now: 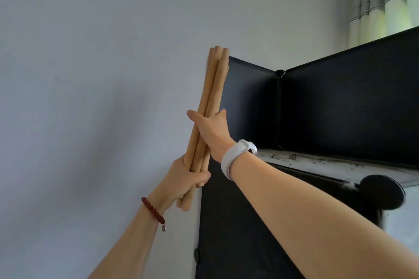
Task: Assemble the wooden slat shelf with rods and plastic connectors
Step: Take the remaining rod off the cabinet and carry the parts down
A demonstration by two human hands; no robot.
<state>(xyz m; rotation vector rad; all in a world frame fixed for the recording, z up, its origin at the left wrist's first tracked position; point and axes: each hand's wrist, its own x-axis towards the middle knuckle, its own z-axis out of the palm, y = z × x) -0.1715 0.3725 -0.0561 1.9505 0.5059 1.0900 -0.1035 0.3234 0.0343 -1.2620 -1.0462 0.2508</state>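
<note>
Item: bundle of round pale-wood rods (pixel 209 106), held nearly upright and tilted slightly right, in front of the wall at the cabinet's left edge.

Grip, lower: my left hand (pixel 186 176), fingers curled tight round the bundle near its bottom ends; a red bead bracelet (pixel 153 212) sits on that wrist.

Grip, upper: my right hand (pixel 209 130), thumb on the left of the rods and fingers wrapped behind them, clasping the bundle at mid-length; a white wristband (pixel 235 156) on that wrist.

Adjacent: tall black panel cabinet (pixel 249 210) to the right, with black plastic corner connectors (pixel 280 73) joining its upper panels; a dusty pale top shelf (pixel 328 163) between them.

Room: plain grey-white wall (pixel 90 52) behind; striped pale curtain (pixel 385 0) at upper right.
</note>
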